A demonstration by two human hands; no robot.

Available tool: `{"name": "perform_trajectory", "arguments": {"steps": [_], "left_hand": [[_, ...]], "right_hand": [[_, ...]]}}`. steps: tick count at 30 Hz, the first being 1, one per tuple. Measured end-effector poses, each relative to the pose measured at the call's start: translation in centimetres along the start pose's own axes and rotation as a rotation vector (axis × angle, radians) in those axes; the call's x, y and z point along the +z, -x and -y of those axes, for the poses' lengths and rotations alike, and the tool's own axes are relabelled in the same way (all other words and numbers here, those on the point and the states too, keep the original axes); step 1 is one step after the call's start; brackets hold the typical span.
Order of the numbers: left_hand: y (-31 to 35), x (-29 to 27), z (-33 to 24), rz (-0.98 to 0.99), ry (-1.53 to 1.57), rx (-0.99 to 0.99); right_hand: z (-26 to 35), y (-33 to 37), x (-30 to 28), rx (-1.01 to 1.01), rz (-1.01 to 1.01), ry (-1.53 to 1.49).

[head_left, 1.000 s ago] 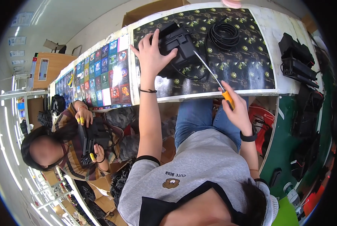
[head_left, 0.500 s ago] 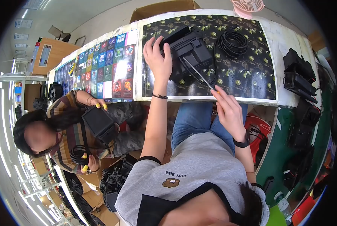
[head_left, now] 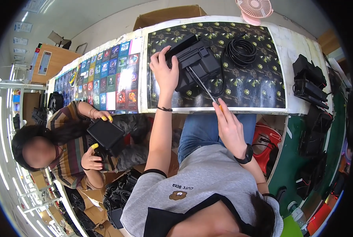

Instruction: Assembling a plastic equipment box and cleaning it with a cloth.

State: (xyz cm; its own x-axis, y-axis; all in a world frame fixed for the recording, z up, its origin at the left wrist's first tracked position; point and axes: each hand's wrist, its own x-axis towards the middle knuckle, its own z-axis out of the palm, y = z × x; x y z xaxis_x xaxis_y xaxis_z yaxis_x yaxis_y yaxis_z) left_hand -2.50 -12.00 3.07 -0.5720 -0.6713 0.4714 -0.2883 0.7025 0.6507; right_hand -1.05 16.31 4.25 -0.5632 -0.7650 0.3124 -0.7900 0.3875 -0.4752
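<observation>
A person in a grey T-shirt works at a long table, seen from a head-worn camera looking down. The left hand is clasped on the left side of a black boxy device, which sits tilted on a dark patterned mat near the mat's upper left part, thumb and fingers wrapped over its edge. The right hand is closed around the yellow handle of a screwdriver, and the thin shaft runs up and to the left, its tip meeting the front face of the device. A black cable leads from the device to a coiled black cable lying just beside it on the mat, to the right. A pink desk fan stands at the far edge of the table, beyond the coil. More black devices are stacked at the right end of the table, well apart from the work. To the left, a strip of colourful picture cards covers the tabletop. Below it sits a co-worker in a striped top, whose two hands, nails painted yellow, hold another black box in the lap. A cardboard box rests behind the table.
</observation>
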Motion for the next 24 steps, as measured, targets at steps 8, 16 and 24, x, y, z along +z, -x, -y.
{"name": "perform_trajectory", "arguments": {"steps": [8, 16, 24], "left_hand": [[0.1, -0.3, -0.4, 0.009, -0.052, -0.012], [-0.2, -0.1, 0.3, 0.022, -0.012, 0.043], [-0.2, -0.1, 0.6, 0.004, 0.021, 0.037]], "right_hand": [[0.5, -0.2, 0.2, -0.007, -0.029, 0.215], [-0.3, -0.4, 0.5, 0.218, 0.033, -0.696], [-3.1, -0.8, 0.4, 0.760, 0.249, -2.574]]}}
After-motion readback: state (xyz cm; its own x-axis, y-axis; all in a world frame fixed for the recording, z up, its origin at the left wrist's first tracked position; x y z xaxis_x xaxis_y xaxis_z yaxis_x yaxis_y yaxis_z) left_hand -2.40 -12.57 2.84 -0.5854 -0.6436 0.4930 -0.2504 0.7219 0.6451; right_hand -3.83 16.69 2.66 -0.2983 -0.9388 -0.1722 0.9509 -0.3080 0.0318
